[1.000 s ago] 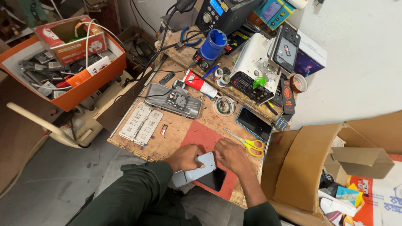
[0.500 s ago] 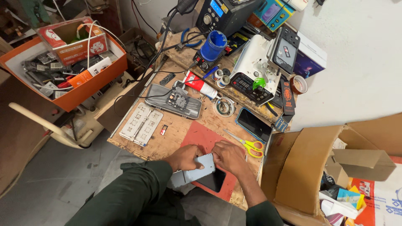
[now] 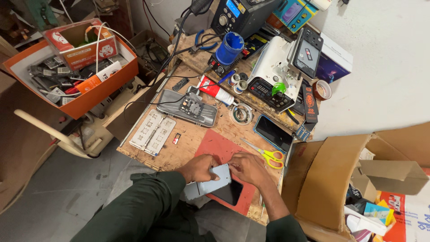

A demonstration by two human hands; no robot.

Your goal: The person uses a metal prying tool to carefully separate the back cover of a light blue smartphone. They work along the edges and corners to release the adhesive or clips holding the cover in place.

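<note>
Though hand-gripped [image 3: 200, 168], pale-blue flat phone panel [image 3: 208, 181]

The workbench [image 3: 197, 134] is showing a rough, pale wood top with scratches. A matt red mat [image 3: 215, 148] is lying on it, looking like soft rubber. The light blue-grey panel [image 3: 208, 181] is looking smooth and matt, while the dark phone screen [image 3: 229, 192] beside it is shining like glossy glass. The scissors [image 3: 264, 153] are showing bright metal blades and yellow plastic handles. The big box [image 3: 322, 179] is looking like plain brown cardboard.
</note>
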